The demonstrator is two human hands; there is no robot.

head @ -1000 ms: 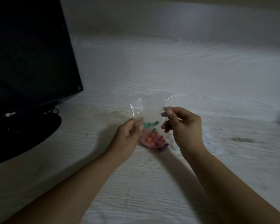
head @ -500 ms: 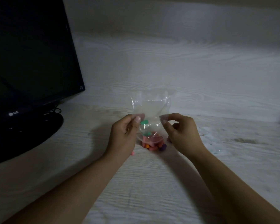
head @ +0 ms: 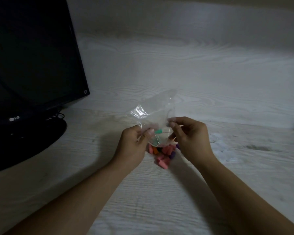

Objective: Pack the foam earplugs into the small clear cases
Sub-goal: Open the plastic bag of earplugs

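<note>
We are seeing stubby pink, orange and purple foam earplugs (head: 162, 157) lying heaped at mixed angles on the pale wood-grain desk (head: 159, 200). Above them our left hand (head: 133, 146) and right hand (head: 192, 138) are each pinching a crinkly clear plastic bag (head: 153, 114). Small clear cases (head: 222, 150) are sitting right; a black monitor (head: 32, 56) is standing left.

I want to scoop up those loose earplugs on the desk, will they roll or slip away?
The earplugs look stubby and rounded, so a nudge may roll them. They look like light foam, likely squashing under fingers. The wood-grain desk looks flat, so nothing should stop them.
</note>
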